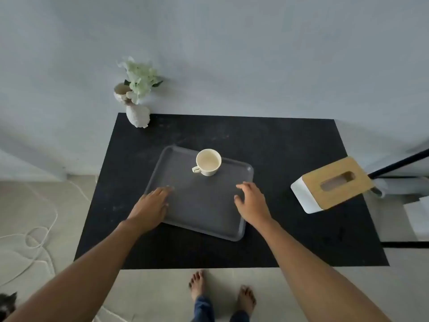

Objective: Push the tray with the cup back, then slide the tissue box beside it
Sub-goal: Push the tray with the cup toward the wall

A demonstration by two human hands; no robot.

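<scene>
A: Item 1?
B: Flat grey rectangular plastic tray [204, 205], lying skewed near the middle of the black rectangular tabletop [290, 159].

A: Item 2?
B: Cream ceramic cup [208, 162] with a small handle, upright on the tray's far part, close to the far rim, handle turned toward the left.

A: Item 3?
B: White tissue box with a light wooden slotted lid [332, 184], standing angled at the table's right edge, well apart from the tray.

A: The hands?
B: Left hand [151, 208]: palm down, fingers together and stretched flat, resting over the tray's left rim. Right hand [251, 201]: over the tray's right rim, fingers spread and curled, clamped on nothing (whether the fingertips touch the tray, I cannot tell).

A: Sundries?
B: 1 white ribbed vase with pale flowers [138, 116] at the far left corner, against the grey wall. 2 bare feet [197, 284] on the pale floor below the near edge. White cable [44, 231] looped on the floor at left.
</scene>
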